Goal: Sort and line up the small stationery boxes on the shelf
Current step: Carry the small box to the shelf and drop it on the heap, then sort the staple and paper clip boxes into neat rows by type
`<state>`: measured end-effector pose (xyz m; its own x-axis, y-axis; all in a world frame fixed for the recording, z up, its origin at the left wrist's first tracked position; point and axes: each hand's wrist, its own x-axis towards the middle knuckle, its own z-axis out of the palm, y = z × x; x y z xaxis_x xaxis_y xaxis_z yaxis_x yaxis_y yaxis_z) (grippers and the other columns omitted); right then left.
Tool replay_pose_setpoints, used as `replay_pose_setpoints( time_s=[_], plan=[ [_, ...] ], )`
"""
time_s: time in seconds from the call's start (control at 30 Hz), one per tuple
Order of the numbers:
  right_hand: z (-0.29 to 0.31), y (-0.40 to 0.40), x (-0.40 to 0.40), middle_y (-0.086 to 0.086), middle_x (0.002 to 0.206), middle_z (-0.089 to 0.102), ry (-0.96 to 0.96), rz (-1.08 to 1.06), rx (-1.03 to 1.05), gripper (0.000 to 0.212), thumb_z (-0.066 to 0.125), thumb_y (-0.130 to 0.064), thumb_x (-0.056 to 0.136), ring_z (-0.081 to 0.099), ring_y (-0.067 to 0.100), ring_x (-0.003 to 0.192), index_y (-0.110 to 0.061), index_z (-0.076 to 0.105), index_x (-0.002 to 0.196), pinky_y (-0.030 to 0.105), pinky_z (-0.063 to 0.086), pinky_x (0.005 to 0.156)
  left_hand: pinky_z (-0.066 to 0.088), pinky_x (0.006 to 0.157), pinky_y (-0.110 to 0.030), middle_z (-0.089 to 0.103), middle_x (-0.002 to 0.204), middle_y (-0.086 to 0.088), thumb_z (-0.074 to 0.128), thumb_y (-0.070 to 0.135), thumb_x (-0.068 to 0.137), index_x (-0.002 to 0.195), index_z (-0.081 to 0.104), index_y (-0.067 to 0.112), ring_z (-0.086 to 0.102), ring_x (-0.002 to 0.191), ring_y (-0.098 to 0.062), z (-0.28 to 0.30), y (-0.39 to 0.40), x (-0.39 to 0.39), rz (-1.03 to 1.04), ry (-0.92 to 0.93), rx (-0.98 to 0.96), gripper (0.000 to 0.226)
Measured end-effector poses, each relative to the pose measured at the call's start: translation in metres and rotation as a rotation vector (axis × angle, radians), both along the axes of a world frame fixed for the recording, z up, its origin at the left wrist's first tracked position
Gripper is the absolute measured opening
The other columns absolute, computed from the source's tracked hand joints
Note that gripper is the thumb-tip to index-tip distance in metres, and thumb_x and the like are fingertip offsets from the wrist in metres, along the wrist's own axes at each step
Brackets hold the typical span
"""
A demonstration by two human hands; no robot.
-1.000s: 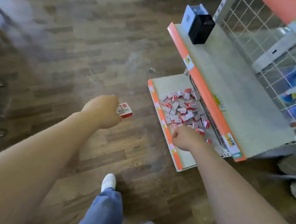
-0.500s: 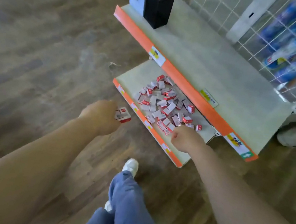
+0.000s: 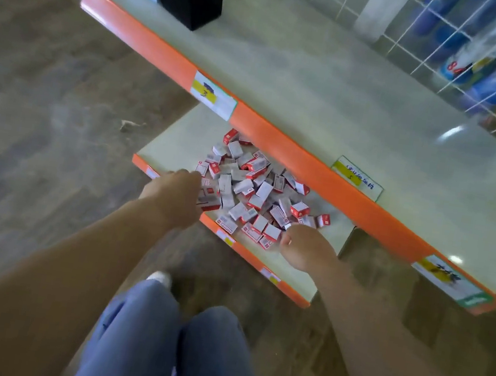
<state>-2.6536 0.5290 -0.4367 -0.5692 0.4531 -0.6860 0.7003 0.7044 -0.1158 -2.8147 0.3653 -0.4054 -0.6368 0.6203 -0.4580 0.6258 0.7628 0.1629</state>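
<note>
Head view: upper shelf (image 3: 336, 82) overhangs box pile (image 3: 253, 188); left hand (image 3: 174, 196) grips box (image 3: 208, 199), right hand (image 3: 305, 249) clenched.

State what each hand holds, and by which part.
Left hand grips a box by its near end. Right hand is curled; any hold cannot be told.

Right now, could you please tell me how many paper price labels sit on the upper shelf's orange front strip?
3 paper price labels: left, middle, right end. None seems hidden.
</note>
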Motion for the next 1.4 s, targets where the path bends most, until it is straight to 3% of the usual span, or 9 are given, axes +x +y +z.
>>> replay_pose_setpoints(
  time_s=[0.1,0.27,0.43,0.6,0.83,0.97,1.07,1.27,1.4],
  plan=[
    [-0.042,0.007,-0.017,0.003,0.059,0.034,-0.029,-0.063,0.034,0.030,0.042,-0.002,0.089,0.039,0.014,0.053,-0.014,0.038,0.062,0.026,0.031,0.050,0.046,0.077,-0.037,0.053,0.103,-0.009,0.056,0.020,0.084,0.112,0.051,0.008,0.054,0.100,-0.029,-0.041,0.021,-0.018,-0.064,0.022,0.004,0.030],
    [-0.120,0.030,-0.039,0.003,0.061,0.043,0.034,-0.148,0.106,0.022,0.042,0.001,0.086,0.042,0.016,0.051,-0.014,0.048,0.072,0.023,0.026,0.045,0.038,0.071,-0.030,0.052,0.109,-0.006,0.054,0.018,0.086,0.116,0.049,0.012,0.052,0.104,-0.026,-0.115,0.056,-0.044,-0.135,0.071,0.031,0.030],
    [-0.188,0.048,-0.045,0.006,0.073,0.057,0.079,-0.214,0.128,0.020,0.042,-0.003,0.088,0.051,0.018,0.062,-0.012,0.050,0.072,0.022,0.031,0.048,0.040,0.072,-0.030,0.052,0.113,-0.005,0.057,0.020,0.085,0.120,0.049,0.014,0.053,0.105,-0.025,-0.190,0.083,-0.063,-0.245,0.090,0.075,0.036],
    [-0.238,0.056,-0.039,0.007,0.098,0.065,0.120,-0.320,0.191,0.019,0.044,-0.009,0.091,0.061,0.021,0.084,-0.009,0.061,0.099,0.023,0.039,0.059,0.042,0.062,-0.027,0.053,0.102,-0.004,0.058,0.016,0.084,0.112,0.051,0.012,0.054,0.088,-0.020,-0.244,0.104,-0.066,-0.334,0.086,0.161,0.029],
    [-0.284,0.058,-0.028,0.003,0.089,0.063,0.207,-0.454,0.263,0.019,0.043,-0.010,0.090,0.058,0.019,0.075,-0.011,0.060,0.096,0.028,0.045,0.064,0.046,0.082,-0.034,0.047,0.117,-0.007,0.058,0.016,0.085,0.119,0.047,0.012,0.049,0.105,-0.024,-0.293,0.122,-0.051,-0.377,0.088,0.214,0.036],
    [-0.298,0.051,-0.028,0.001,0.081,0.052,0.233,-0.485,0.269,0.015,0.038,-0.010,0.092,0.057,0.020,0.081,-0.010,0.053,0.091,0.027,0.042,0.066,0.038,0.094,-0.038,0.046,0.121,-0.006,0.055,0.016,0.088,0.123,0.046,0.014,0.046,0.112,-0.024,-0.315,0.120,-0.030,-0.365,0.097,0.167,0.036],
    [-0.301,0.047,-0.029,0.001,0.089,0.050,0.228,-0.497,0.269,0.018,0.040,-0.008,0.089,0.056,0.021,0.090,-0.012,0.054,0.101,0.029,0.046,0.075,0.031,0.103,-0.042,0.048,0.126,-0.005,0.054,0.019,0.090,0.127,0.047,0.016,0.043,0.120,-0.024,-0.324,0.124,-0.025,-0.396,0.137,0.119,0.038],
    [-0.303,0.053,-0.034,0.003,0.109,0.058,0.261,-0.515,0.264,0.032,0.043,-0.007,0.089,0.057,0.019,0.094,-0.017,0.051,0.118,0.032,0.051,0.082,0.047,0.087,-0.035,0.051,0.121,-0.006,0.061,0.022,0.087,0.124,0.049,0.015,0.048,0.111,-0.023,-0.332,0.148,-0.040,-0.343,0.052,0.213,0.039],
    [-0.308,0.062,-0.035,0.004,0.116,0.059,0.286,-0.505,0.313,0.029,0.043,-0.011,0.091,0.057,0.022,0.102,-0.017,0.052,0.118,0.033,0.050,0.085,0.045,0.079,-0.029,0.054,0.117,-0.002,0.062,0.027,0.085,0.122,0.051,0.017,0.050,0.103,-0.018,-0.346,0.159,-0.042,-0.430,0.050,0.237,0.040]
  ],
)
